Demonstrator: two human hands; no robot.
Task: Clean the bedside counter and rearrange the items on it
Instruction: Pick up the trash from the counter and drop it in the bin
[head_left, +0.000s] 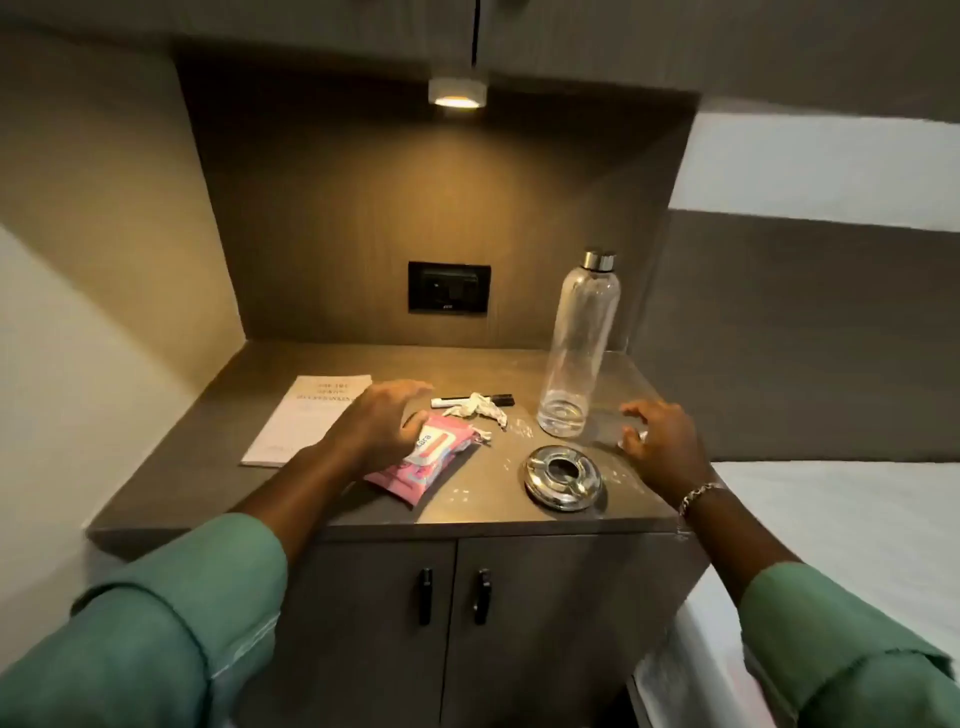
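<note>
The brown bedside counter (208, 431) carries a white booklet (304, 421) on the left and a pink wet-wipes pack (431, 465) in the middle. My left hand (374, 421) hovers over the pack with fingers spread, its thumb at the pack's top end. Behind it lie a crumpled white tissue (480, 410) and a black-and-white pen (452, 400). A tall empty clear bottle (579, 343) with a steel cap stands at the right, and a round steel ashtray (563, 475) sits near the front edge. My right hand (662, 436) is curved beside a small clear glass (605, 428); contact is unclear.
White specks and smears dot the counter around the ashtray. A black wall socket (449, 287) sits in the back panel under a lit lamp (457, 92). Two cupboard doors with black handles (426, 595) are below. A white bed (831, 530) borders the counter on the right.
</note>
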